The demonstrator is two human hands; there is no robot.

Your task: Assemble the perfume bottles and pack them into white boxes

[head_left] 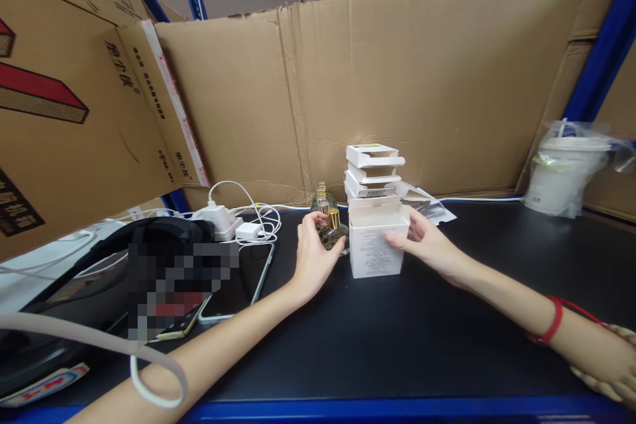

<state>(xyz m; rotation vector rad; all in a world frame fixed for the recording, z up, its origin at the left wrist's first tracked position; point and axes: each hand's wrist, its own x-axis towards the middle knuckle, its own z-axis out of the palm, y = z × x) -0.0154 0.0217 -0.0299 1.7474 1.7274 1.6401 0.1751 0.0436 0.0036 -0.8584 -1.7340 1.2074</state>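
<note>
A glass perfume bottle with a gold cap (334, 218) is gripped around its sides by my left hand (318, 255), fingers behind and thumb in front. More bottles with gold tops (322, 192) stand in a row just behind it. My right hand (430, 244) grips a small white carton (376, 252) by its right side, thumb on the printed front. The carton stands upright on the black table with its top flap raised. Behind it is a stack of similar white boxes (373, 169), some with visible open ends.
Left of my hands lie a phone (237, 281), a white charger (217, 220) with cables, and a black headset (149, 232). A folded paper sheet (431, 205) is behind the carton. A bagged lidded cup (566, 172) stands far right. Cardboard walls (437, 79) border the table.
</note>
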